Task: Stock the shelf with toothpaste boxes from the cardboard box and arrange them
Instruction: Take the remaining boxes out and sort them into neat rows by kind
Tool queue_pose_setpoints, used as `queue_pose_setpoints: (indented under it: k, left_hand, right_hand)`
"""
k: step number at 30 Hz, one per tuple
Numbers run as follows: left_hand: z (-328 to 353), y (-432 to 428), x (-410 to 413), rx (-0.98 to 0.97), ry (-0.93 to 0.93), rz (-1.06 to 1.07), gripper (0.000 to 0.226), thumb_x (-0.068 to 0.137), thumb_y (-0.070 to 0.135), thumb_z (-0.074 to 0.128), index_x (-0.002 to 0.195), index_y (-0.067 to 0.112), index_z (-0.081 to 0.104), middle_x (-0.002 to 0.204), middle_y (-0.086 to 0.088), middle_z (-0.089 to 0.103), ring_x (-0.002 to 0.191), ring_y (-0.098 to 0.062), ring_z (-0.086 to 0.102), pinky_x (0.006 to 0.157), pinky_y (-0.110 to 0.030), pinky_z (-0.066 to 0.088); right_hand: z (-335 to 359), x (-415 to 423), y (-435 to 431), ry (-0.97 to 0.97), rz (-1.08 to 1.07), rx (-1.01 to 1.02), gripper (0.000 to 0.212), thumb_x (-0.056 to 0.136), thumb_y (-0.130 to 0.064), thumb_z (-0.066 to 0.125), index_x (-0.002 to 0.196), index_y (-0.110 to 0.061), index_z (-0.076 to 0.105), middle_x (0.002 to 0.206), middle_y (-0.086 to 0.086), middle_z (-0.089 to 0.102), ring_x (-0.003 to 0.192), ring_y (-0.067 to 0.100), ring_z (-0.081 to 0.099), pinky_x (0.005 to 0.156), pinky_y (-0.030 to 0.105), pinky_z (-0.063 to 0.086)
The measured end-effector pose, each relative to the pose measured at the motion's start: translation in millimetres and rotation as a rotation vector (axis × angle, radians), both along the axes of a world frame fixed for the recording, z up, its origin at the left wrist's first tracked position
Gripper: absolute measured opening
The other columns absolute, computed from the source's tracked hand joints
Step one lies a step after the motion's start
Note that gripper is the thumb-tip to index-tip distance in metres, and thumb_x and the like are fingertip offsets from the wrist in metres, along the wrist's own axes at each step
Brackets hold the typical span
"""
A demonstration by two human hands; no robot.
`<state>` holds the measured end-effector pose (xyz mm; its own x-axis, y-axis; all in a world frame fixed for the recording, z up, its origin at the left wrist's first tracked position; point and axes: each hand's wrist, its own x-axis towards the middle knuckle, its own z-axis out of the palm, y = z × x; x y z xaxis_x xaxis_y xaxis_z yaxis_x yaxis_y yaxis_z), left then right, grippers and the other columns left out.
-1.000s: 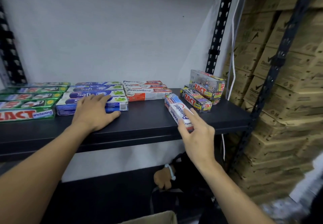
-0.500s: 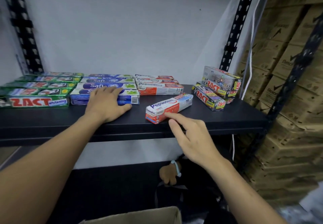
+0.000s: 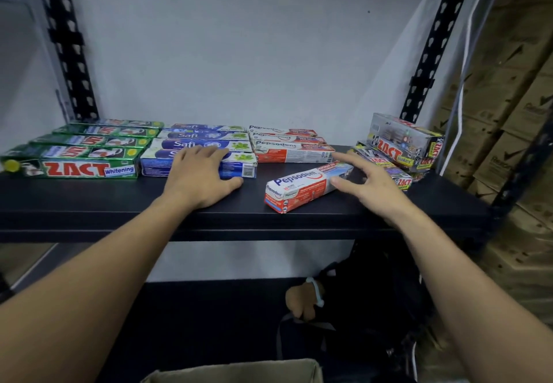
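A loose red-and-white Pepsodent box (image 3: 302, 187) lies askew near the front of the black shelf (image 3: 119, 203). My right hand (image 3: 363, 183) touches its right end, thumb on the near side, fingers spread past the far end. My left hand (image 3: 200, 176) rests flat on the front blue Safi box (image 3: 239, 167). Behind stand rows of green Zact boxes (image 3: 74, 158), Safi boxes and Pepsodent boxes (image 3: 291, 146). A pile of Zact boxes (image 3: 401, 149) sits at the right. The cardboard box's rim (image 3: 239, 370) shows at the bottom edge.
Black perforated uprights (image 3: 68, 53) frame the shelf against a white wall. Stacked brown cartons (image 3: 514, 119) fill the right side. A dark bag with a tan strap (image 3: 329, 308) lies on the lower level.
The loose Pepsodent box has swung from pointing at me to lying nearly crosswise. My right hand moved from its near end to its right end. My left hand stayed on the Safi box.
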<state>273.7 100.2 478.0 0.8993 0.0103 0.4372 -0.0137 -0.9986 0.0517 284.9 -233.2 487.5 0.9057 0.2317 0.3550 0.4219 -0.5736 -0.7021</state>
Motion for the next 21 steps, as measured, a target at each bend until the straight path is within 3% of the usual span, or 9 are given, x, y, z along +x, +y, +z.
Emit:
queue_pose_setpoints:
  k: [4, 7, 10, 13, 18, 21]
  left_hand:
    - [-1, 0, 1, -0.002, -0.012, -0.007, 0.079, 0.085, 0.073, 0.046, 0.149, 0.029, 0.037, 0.156, 0.001, 0.037, 0.144, -0.025, 0.03, 0.119, -0.044, 0.017]
    - [-1, 0, 1, -0.003, -0.011, -0.003, 0.079, 0.085, 0.073, 0.046, 0.15, 0.029, 0.036, 0.157, 0.001, 0.036, 0.145, -0.024, 0.029, 0.119, -0.043, 0.016]
    - [-1, 0, 1, -0.009, -0.011, -0.002, 0.08, 0.085, 0.072, 0.046, 0.151, 0.03, 0.034, 0.158, 0.001, 0.035, 0.146, -0.024, 0.027, 0.119, -0.042, 0.015]
    - [-1, 0, 1, -0.012, -0.011, -0.006, 0.079, 0.086, 0.072, 0.047, 0.151, 0.03, 0.034, 0.158, 0.001, 0.034, 0.146, -0.024, 0.026, 0.119, -0.043, 0.014]
    - [-1, 0, 2, -0.011, -0.009, 0.0, 0.078, 0.086, 0.071, 0.046, 0.152, 0.031, 0.033, 0.158, 0.001, 0.034, 0.146, -0.023, 0.026, 0.119, -0.043, 0.014]
    - [-1, 0, 2, -0.016, -0.005, 0.0, 0.077, 0.087, 0.07, 0.045, 0.152, 0.031, 0.033, 0.158, 0.001, 0.034, 0.146, -0.023, 0.026, 0.119, -0.043, 0.014]
  right_hand:
    - [10, 13, -3, 0.132, 0.116, 0.048, 0.049, 0.072, -0.04, 0.081, 0.119, -0.046, 0.067, 0.137, -0.022, 0.054, 0.131, 0.001, 0.044, 0.117, 0.033, 0.029]
    - [6, 24, -5, 0.15, 0.099, 0.073, 0.046, 0.067, -0.045, 0.083, 0.111, -0.043, 0.071, 0.128, -0.018, 0.061, 0.122, 0.007, 0.052, 0.109, 0.036, 0.041]
    - [-1, 28, -5, 0.073, 0.021, 0.132, 0.044, 0.065, -0.044, 0.084, 0.106, -0.033, 0.073, 0.107, -0.01, 0.066, 0.097, 0.011, 0.06, 0.087, 0.027, 0.051]
    - [-5, 31, -6, -0.013, -0.036, 0.162, 0.034, 0.074, -0.032, 0.083, 0.105, -0.025, 0.072, 0.086, -0.012, 0.06, 0.075, 0.006, 0.053, 0.066, 0.014, 0.044]
    - [-9, 38, -5, -0.044, -0.094, 0.127, 0.035, 0.075, -0.034, 0.083, 0.106, -0.024, 0.07, 0.097, -0.008, 0.063, 0.077, 0.009, 0.05, 0.069, 0.025, 0.043]
    - [-10, 42, -7, -0.041, -0.105, 0.146, 0.036, 0.076, -0.03, 0.082, 0.109, -0.022, 0.069, 0.104, -0.006, 0.064, 0.078, 0.008, 0.051, 0.069, 0.022, 0.044]
